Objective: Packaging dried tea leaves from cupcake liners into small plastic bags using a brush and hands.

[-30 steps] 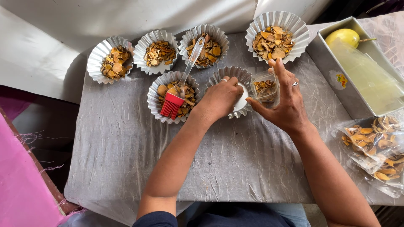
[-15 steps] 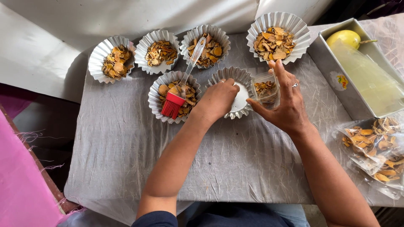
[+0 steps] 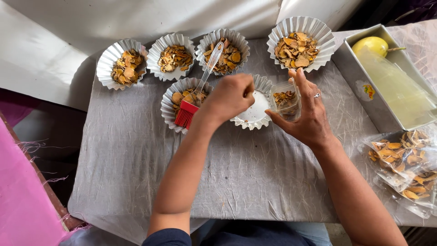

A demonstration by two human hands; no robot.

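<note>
Covering the worktop (image 3: 255, 177), grey crinkled cloth is seen; left hand (image 3: 230, 98) is closed over a fluted tray (image 3: 257, 109), right hand (image 3: 307, 116) is clamped on a clear cup (image 3: 284, 98).

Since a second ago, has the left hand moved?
Yes, barely: the left hand has pulled slightly back off the empty fluted cup, toward the red brush.

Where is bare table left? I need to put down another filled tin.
The grey cloth is free between the forearms, and left of the left arm below the red brush. It is crowded along the far edge: fluted tins, the metal tray and bags of chips on the right.
</note>
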